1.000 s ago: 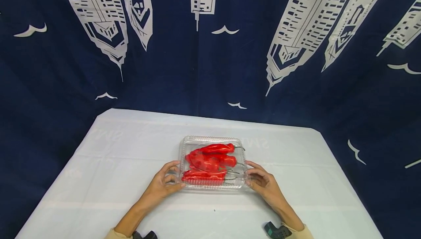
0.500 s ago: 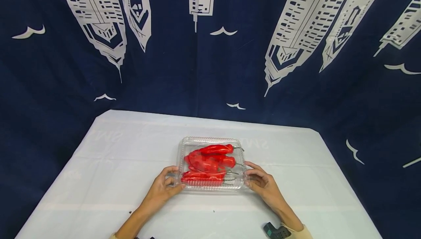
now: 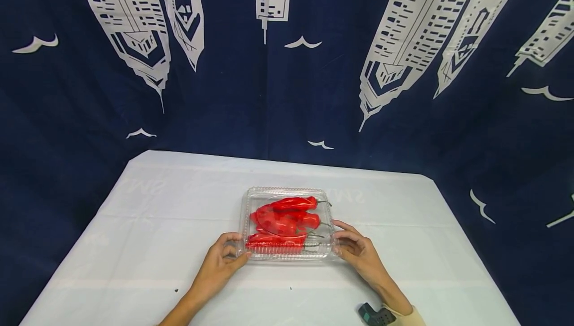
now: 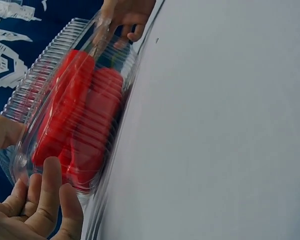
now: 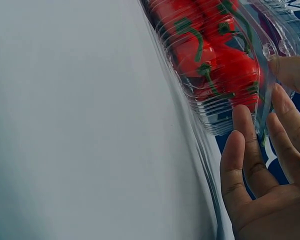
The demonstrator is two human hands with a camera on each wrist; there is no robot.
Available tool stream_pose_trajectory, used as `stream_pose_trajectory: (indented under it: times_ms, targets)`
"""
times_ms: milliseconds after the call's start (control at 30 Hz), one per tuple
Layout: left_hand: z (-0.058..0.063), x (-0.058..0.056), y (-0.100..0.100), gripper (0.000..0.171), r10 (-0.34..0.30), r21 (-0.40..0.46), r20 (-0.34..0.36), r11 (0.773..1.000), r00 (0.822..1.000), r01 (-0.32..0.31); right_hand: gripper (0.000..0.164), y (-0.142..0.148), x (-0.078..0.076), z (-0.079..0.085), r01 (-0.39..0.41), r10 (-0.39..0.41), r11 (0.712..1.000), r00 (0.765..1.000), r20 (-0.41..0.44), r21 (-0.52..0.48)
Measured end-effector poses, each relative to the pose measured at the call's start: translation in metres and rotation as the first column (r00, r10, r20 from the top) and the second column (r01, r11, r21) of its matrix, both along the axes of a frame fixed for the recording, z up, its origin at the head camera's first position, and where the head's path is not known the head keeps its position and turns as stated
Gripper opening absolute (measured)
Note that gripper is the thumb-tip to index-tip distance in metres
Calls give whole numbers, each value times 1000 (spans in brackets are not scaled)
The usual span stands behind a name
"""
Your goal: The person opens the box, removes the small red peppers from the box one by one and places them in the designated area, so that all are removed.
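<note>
A clear plastic clamshell container [image 3: 329, 211], its lid down, sits on the white table. Inside it lie several red peppers [image 3: 293, 204] with green stems. At its left side, near the front corner, my left hand [image 3: 219, 263] pinches the rim, thumb at the front. My right hand [image 3: 360, 251] pinches the right rim near the other front corner. In the left wrist view the ribbed wall of the container [image 4: 45, 60] shows, and the fingers [image 4: 50, 185] spread at its end. The right wrist view shows pepper stems [image 5: 197, 42] pointing toward the right hand.
The white-covered table [image 3: 170, 246] reaches out around the container. Behind it hangs a dark blue cloth [image 3: 224, 116] printed with white buildings and birds. A small dark speck [image 3: 176, 290] lies near the left forearm. A dark device [image 3: 375, 314] is worn at the right wrist.
My left hand has slid slightly toward the front along the container's left side, and its wrist device has left the head view. The right hand and container stay nearly where they were.
</note>
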State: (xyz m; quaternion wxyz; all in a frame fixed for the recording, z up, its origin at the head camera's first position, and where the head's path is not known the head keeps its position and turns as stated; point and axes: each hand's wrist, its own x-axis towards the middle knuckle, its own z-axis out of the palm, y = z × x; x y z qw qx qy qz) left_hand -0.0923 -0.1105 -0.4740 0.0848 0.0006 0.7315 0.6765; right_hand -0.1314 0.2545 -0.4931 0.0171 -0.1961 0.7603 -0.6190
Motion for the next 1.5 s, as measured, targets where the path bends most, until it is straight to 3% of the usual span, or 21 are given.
stream_pose_trajectory:
  times_ms: [267, 600, 1233, 1500]
  targets:
    - [2, 3, 5, 47, 96, -6, -37, 995, 995, -97, 25, 0, 0, 0, -10, 10, 1000, 1000, -17, -6]
    - [0, 4, 10, 50, 172, -5, -61, 985, 983, -172, 26, -1, 0, 2, -4, 4, 1000, 1000, -5, -1]
    - [-1, 6, 7, 40, 170, -30, -99, 984, 980, -174, 26, -1, 0, 0, 4, -4, 1000, 1000, 7, -4]
    - [1, 6, 8, 39, 157, 5, -98, 987, 983, -158, 26, 0, 1, 0, 6, -6, 1000, 1000, 9, -2]
